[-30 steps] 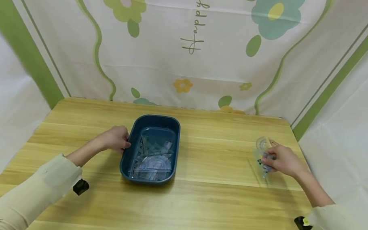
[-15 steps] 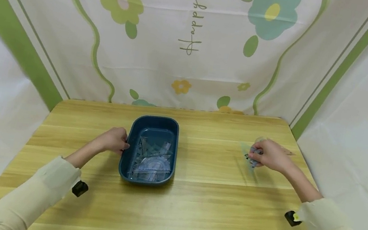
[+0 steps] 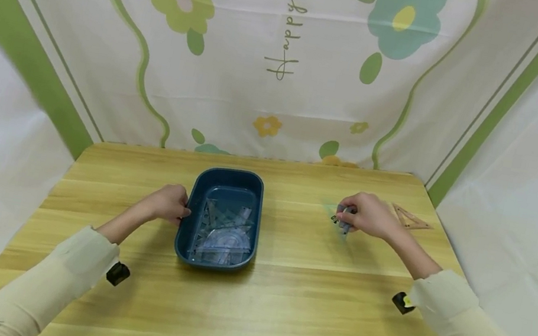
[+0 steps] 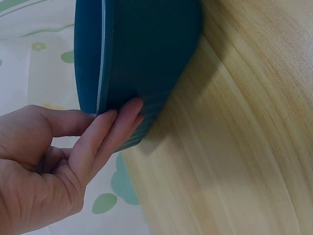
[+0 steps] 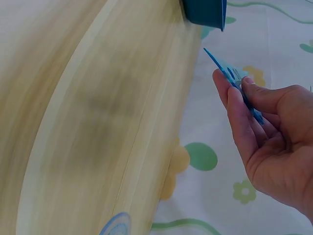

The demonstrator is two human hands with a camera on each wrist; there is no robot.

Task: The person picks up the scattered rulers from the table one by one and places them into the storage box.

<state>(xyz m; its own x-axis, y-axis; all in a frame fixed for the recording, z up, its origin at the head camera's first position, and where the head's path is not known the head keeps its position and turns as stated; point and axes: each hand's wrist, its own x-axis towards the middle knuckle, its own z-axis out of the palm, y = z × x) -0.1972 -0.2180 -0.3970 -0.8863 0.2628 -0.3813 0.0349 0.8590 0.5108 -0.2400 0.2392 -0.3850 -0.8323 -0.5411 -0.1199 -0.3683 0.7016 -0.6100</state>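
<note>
My left hand (image 3: 169,203) grips the left rim of a dark blue plastic box (image 3: 232,176). In the left wrist view the thumb goes over the rim and the fingers press the outer wall. Inside the box lie a clear protractor (image 3: 226,240) and several clear rulers or set squares, overlapping. To the right, my right hand (image 3: 367,214) pinches a thin translucent blue set square (image 5: 230,76) between thumb and fingers, above the table. Most of its shape is hidden by the fingers or seen edge-on.
An orange-brown set square (image 3: 418,225) lies flat near the table's right edge. Part of a clear blue protractor (image 5: 117,226) shows on the table in the right wrist view. A floral cloth (image 3: 231,77) hangs behind the wooden table (image 3: 276,313).
My right hand has moved left with the blue set square, uncovering the orange-brown set square behind it. The left hand and box have stayed in place.
</note>
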